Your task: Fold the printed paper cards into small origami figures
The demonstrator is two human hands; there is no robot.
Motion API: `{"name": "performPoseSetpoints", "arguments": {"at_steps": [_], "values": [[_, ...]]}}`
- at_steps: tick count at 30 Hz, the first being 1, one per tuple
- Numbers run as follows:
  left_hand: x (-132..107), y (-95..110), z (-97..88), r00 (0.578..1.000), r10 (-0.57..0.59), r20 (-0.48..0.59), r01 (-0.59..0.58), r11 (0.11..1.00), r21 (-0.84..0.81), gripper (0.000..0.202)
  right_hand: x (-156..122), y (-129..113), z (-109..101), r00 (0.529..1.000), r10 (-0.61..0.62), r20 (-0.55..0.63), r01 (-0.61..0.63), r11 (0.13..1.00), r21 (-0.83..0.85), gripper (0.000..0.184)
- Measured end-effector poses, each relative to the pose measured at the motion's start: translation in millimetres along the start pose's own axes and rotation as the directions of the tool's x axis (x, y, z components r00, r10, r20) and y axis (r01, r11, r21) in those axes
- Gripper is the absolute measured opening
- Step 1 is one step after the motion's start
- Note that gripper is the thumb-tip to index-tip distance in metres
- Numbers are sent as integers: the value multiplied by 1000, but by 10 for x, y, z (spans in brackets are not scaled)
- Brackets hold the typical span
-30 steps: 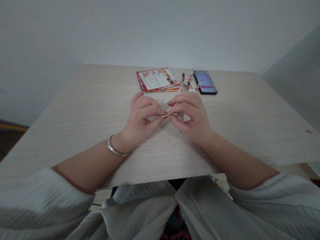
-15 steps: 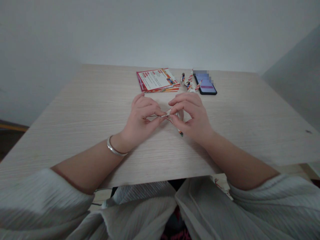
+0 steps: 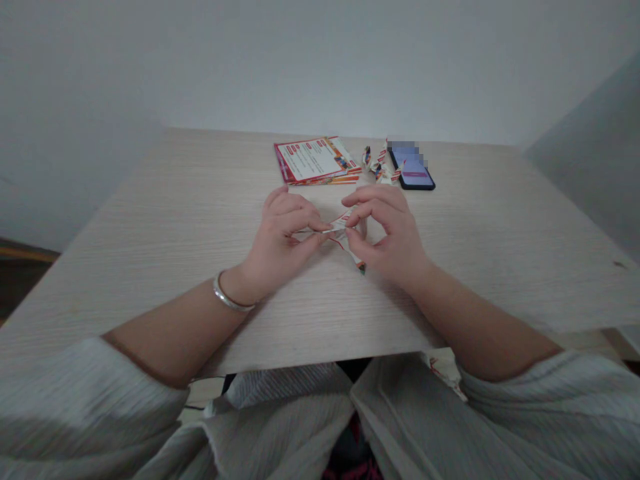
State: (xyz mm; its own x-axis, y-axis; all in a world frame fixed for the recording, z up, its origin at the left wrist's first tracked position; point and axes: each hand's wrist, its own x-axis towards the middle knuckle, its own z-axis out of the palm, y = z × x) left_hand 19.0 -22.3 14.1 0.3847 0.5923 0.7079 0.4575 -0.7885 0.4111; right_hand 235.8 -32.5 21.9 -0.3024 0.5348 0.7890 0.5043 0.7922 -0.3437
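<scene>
Between my hands, just above the tabletop, is a folded piece of printed paper (image 3: 339, 225), white with red stripes and a coloured corner. My left hand (image 3: 286, 230) pinches its left end between thumb and index finger; a silver bangle circles that wrist. The thumb and index finger of my right hand (image 3: 387, 230) close on the paper's right part, the other fingers curled above it. My fingers hide some of its folds. Beyond my right hand lie several small folded paper shapes (image 3: 379, 170) with similar red-and-white print.
A stack of printed sheets (image 3: 315, 161) lies toward the back of the pale wooden table (image 3: 165, 220). Right of the folded shapes is a phone (image 3: 416, 175) with its screen lit. A wall (image 3: 320, 67) stands behind the table; its front edge is at my lap.
My right hand has shifted slightly to the right along the paper, so more of the striped part shows between my hands. My left hand keeps its pinch in the same place.
</scene>
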Motion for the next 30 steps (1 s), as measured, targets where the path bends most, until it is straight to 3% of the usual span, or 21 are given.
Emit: {"name": "performPoseSetpoints", "arguments": {"at_steps": [4, 12, 22, 30], "values": [[3, -4, -1, 1000, -6, 5, 6, 1000, -8, 21, -8, 7, 6, 998, -38, -47, 40, 999, 24, 16], [-1, 2, 7, 998, -59, 18, 59, 998, 9, 21, -14, 10, -7, 1000, 12, 0, -12, 1000, 14, 18], [6, 5, -2, 998, -62, 18, 62, 998, -5, 21, -12, -2, -5, 999, 5, -33, -5, 1000, 2, 20], [17, -46, 21, 994, -107, -5, 107, 994, -18, 22, -54, 52, 31, 995, 93, -23, -93, 996, 14, 22]]}}
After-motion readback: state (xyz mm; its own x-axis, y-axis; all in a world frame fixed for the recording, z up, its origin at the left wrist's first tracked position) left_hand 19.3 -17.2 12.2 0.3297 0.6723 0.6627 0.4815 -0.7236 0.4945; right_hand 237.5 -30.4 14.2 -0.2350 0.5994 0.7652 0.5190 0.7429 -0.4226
